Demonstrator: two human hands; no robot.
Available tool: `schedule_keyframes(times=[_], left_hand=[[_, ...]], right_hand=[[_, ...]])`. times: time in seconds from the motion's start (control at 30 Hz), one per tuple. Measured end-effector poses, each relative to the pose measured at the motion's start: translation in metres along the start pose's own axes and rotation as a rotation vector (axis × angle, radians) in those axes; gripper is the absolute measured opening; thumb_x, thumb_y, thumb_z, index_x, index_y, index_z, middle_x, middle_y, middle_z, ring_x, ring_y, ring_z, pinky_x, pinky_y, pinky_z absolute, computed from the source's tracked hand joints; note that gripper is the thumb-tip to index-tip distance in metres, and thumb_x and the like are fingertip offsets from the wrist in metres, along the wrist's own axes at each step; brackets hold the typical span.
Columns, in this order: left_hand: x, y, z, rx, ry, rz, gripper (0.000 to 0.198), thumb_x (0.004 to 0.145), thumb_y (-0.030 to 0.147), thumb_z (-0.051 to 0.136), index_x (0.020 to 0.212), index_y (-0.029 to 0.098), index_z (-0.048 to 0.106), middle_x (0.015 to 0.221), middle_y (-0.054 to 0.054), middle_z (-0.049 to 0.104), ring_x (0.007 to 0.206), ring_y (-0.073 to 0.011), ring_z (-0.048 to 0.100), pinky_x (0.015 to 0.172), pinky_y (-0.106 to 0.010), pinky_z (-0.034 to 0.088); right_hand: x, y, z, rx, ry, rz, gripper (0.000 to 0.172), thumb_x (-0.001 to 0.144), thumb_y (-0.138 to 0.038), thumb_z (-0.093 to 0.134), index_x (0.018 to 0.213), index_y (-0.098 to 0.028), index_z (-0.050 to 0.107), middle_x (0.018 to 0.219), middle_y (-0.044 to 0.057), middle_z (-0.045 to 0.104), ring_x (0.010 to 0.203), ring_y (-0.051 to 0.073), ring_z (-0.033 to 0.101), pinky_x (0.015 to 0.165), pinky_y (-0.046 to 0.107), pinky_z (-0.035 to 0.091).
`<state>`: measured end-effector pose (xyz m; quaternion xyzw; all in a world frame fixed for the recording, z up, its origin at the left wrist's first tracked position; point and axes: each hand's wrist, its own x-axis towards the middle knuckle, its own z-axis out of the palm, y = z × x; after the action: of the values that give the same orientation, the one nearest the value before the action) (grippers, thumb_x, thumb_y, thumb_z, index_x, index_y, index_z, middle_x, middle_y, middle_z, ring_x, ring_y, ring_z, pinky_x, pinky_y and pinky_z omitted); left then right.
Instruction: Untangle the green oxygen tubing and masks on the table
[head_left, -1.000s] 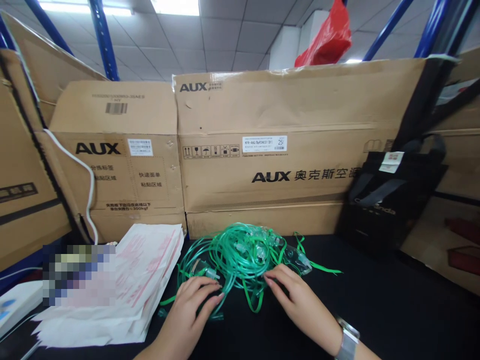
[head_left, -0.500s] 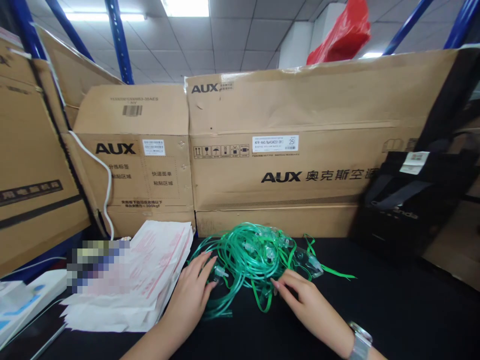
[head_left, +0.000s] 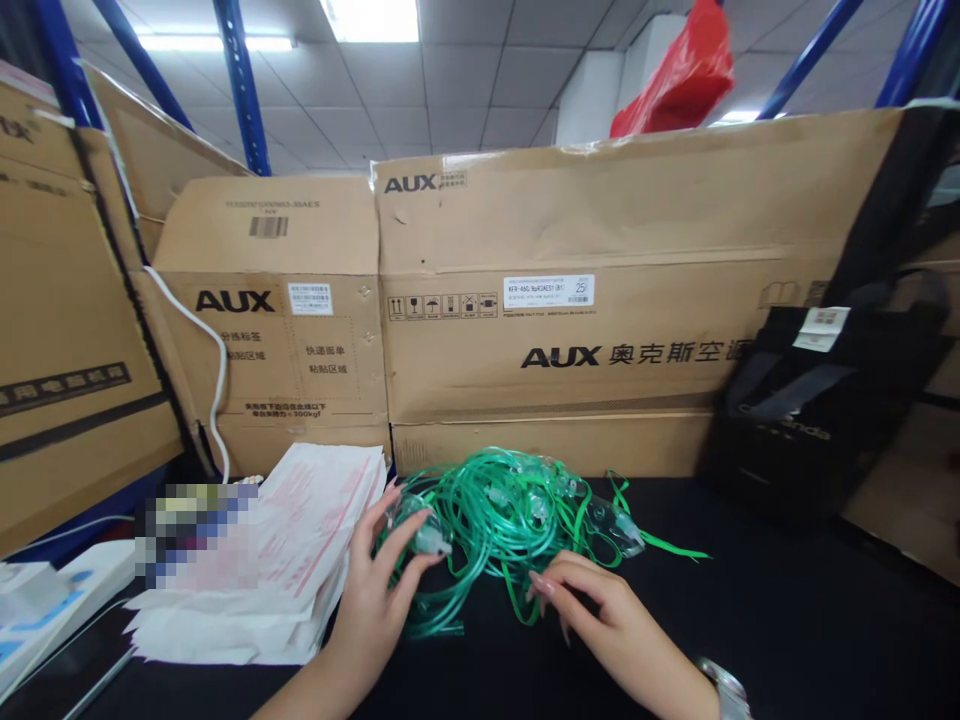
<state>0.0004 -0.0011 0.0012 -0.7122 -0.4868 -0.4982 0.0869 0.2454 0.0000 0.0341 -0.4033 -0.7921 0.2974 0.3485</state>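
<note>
A tangled heap of translucent green tubing [head_left: 487, 515] lies on the black table, with clear plastic oxygen masks and green elastic straps [head_left: 577, 520] among the coils. At the heap's left side, my left hand [head_left: 379, 570] curves its fingers and thumb around a clear oxygen mask [head_left: 429, 535] with a whitish connector. My right hand [head_left: 592, 605] is at the near right edge of the heap. Its thumb and fingertips are pressed together beside a green strap loop; whatever is between them is hidden. Another clear mask [head_left: 619, 525] rests at the heap's right.
White printed plastic bags [head_left: 300, 560] are stacked left of the heap, beside a pixelated patch. A power strip [head_left: 67, 590] lies at far left. Large AUX cartons [head_left: 637, 300] wall off the back. A black bag [head_left: 787, 420] stands at the right rear.
My left hand has come round the mask, which now shows more fully and higher between the fingers. My right hand has shifted slightly left and down, its fingertips drawing together.
</note>
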Motion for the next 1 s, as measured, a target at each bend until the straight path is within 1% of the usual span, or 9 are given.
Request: schedule_keyframes(times=[0.17,0.3,0.4,0.53,0.6,0.7,0.77,0.83,1.0], left_hand=[[-0.023,0.024,0.001,-0.144,-0.221,0.201,0.048,0.079,0.012,0.051,0.118,0.038,0.049,0.141,-0.004,0.023,0.126,-0.0313,0.033,0.094,-0.047,0.042],[-0.031,0.026,0.008,-0.328,-0.355,0.070,0.042,0.077,0.021,0.056,0.116,0.037,0.053,0.135,-0.006,0.041,0.119,-0.0312,0.043,0.088,-0.046,0.048],[-0.033,0.024,0.012,-0.471,-0.382,0.083,0.042,0.077,0.020,0.058,0.114,0.039,0.053,0.137,-0.004,0.038,0.124,-0.0316,0.037,0.094,-0.050,0.041],[-0.038,0.023,0.020,-0.679,-0.424,-0.051,0.086,0.064,0.030,0.072,0.135,0.031,0.024,0.132,-0.014,0.042,0.119,-0.0311,0.043,0.093,-0.047,0.042],[-0.038,0.024,0.024,-0.832,-0.438,-0.214,0.093,0.055,0.038,0.077,0.132,0.025,0.028,0.122,-0.015,0.051,0.110,-0.0300,0.051,0.090,-0.042,0.045],[-0.035,0.025,0.025,-0.976,-0.458,-0.417,0.053,0.061,0.043,0.071,0.105,0.019,0.052,0.096,-0.009,0.062,0.091,-0.0231,0.060,0.081,-0.036,0.048],[-0.031,0.025,0.023,-0.986,-0.499,-0.505,0.025,0.070,0.038,0.066,0.082,0.018,0.056,0.078,-0.003,0.063,0.077,-0.0176,0.060,0.072,-0.031,0.048],[-0.027,0.026,0.019,-0.937,-0.529,-0.545,0.019,0.070,0.032,0.067,0.071,0.018,0.054,0.068,0.000,0.061,0.068,-0.0149,0.058,0.066,-0.027,0.047],[-0.025,0.032,0.014,-0.661,-0.573,-0.349,0.012,0.070,0.028,0.067,0.066,0.017,0.062,0.068,-0.002,0.065,0.069,-0.0162,0.059,0.067,-0.027,0.044]], right_hand=[[-0.009,-0.005,0.018,0.480,-0.190,0.082,0.047,0.077,-0.047,0.055,0.118,-0.026,0.048,0.093,0.004,0.054,0.068,0.012,0.055,0.067,0.029,0.047],[-0.009,0.003,0.032,0.524,-0.169,0.152,0.043,0.069,-0.049,0.063,0.101,-0.021,0.057,0.078,-0.001,0.048,0.061,0.008,0.047,0.055,0.022,0.041],[-0.006,0.006,0.033,0.584,-0.284,0.230,0.037,0.069,-0.048,0.064,0.089,-0.017,0.058,0.072,-0.002,0.050,0.056,0.006,0.045,0.050,0.019,0.036],[-0.005,0.004,0.030,0.745,-0.395,0.347,0.036,0.066,-0.045,0.068,0.078,-0.015,0.051,0.061,-0.003,0.053,0.046,0.005,0.047,0.043,0.016,0.031],[-0.005,0.004,0.029,0.789,-0.376,0.350,0.036,0.064,-0.044,0.069,0.075,-0.016,0.048,0.062,-0.004,0.052,0.043,0.004,0.045,0.041,0.015,0.031],[-0.003,0.005,0.030,0.794,-0.344,0.328,0.036,0.063,-0.042,0.071,0.073,-0.016,0.048,0.064,-0.005,0.050,0.045,0.003,0.041,0.043,0.015,0.034],[-0.003,0.007,0.031,0.772,-0.336,0.323,0.036,0.062,-0.041,0.072,0.072,-0.016,0.049,0.063,-0.005,0.049,0.047,0.003,0.039,0.044,0.016,0.035],[-0.002,0.008,0.032,0.743,-0.314,0.325,0.035,0.063,-0.044,0.070,0.073,-0.016,0.051,0.062,-0.005,0.048,0.047,0.004,0.038,0.044,0.017,0.034],[0.002,0.008,0.028,0.567,-0.165,0.289,0.036,0.072,-0.051,0.059,0.076,-0.016,0.062,0.063,-0.004,0.047,0.054,0.007,0.041,0.054,0.022,0.035]])
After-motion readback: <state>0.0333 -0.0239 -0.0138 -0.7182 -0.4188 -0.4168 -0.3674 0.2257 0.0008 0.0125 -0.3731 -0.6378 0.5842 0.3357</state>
